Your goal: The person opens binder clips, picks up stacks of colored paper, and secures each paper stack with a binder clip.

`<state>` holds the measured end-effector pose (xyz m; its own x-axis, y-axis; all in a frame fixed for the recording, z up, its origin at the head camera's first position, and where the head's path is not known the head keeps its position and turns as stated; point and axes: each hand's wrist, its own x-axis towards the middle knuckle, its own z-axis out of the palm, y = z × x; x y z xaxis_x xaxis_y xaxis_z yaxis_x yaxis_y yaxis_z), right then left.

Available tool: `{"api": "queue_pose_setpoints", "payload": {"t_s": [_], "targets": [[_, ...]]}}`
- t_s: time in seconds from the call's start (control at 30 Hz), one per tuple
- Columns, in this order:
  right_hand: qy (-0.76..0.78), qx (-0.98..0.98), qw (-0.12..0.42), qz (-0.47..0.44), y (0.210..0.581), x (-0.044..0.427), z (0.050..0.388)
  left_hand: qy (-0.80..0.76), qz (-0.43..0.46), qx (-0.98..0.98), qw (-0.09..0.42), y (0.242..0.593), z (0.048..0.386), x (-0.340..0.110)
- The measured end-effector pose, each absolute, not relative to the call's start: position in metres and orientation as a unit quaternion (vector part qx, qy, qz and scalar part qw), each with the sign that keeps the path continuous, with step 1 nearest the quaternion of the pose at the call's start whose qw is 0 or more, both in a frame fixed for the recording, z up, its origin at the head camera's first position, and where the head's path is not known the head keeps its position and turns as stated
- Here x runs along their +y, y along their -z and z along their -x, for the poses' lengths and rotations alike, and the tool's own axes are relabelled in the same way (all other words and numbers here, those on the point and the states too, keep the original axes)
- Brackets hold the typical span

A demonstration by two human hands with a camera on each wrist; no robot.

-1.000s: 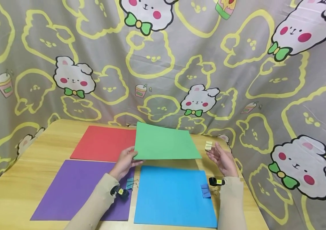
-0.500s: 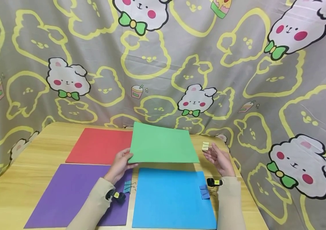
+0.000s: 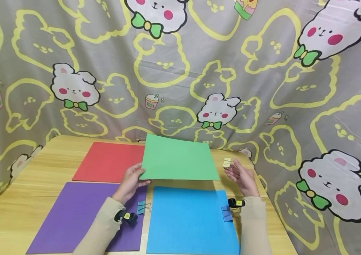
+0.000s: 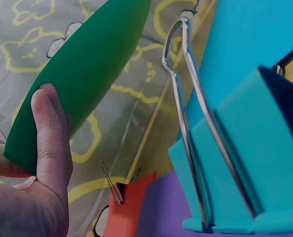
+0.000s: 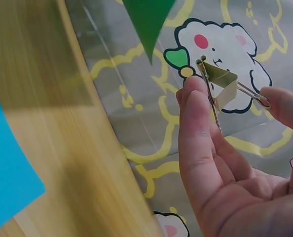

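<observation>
My left hand (image 3: 131, 182) pinches the lower left corner of a green sheet (image 3: 178, 159), thumb on top and fingers beneath. The sheet is raised above the table, behind a blue sheet (image 3: 190, 223). To its right, my right hand (image 3: 243, 179) holds a yellow binder clip (image 3: 227, 163) by its wire handles. In the right wrist view thumb and fingers press the handles of this clip (image 5: 228, 94) from opposite sides. The clip stands apart from the green sheet, whose pointed corner (image 5: 150, 29) shows above it.
A teal binder clip (image 3: 141, 207) grips the purple sheet's (image 3: 85, 216) right edge. A blue binder clip (image 3: 227, 213) sits on the blue sheet's right edge. Behind lies a red sheet (image 3: 110, 161), with a clip (image 4: 117, 192) on it. A patterned curtain (image 3: 174, 71) borders the wooden table (image 3: 18, 209).
The head view has shifted slightly. My left hand and the green sheet have moved a little to the left. The right hand still holds the yellow binder clip, nearly unmoved.
</observation>
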<state>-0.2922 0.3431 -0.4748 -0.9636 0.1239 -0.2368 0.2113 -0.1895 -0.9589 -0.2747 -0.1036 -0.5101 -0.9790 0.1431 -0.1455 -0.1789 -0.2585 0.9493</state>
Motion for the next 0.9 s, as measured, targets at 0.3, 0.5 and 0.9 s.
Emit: {"api": "queue_pose_setpoints", "payload": {"t_s": [0.3, 0.5, 0.9], "targets": [[0.76, 0.637, 0.018, -0.128, 0.4778, 0.3378, 0.2928, -0.791, 0.011, 0.603, 0.103, 0.5042, 0.2722, -0.1039], [0.774, 0.619, 0.005, -0.129, 0.4765, 0.3364, 0.2905, -0.791, 0.015, 0.603, 0.1, 0.5011, 0.2711, -0.104], [0.81, 0.571, -0.007, -0.135, 0.4737, 0.3339, 0.2899, -0.793, 0.012, 0.6, 0.105, 0.5012, 0.2718, -0.1051]]}}
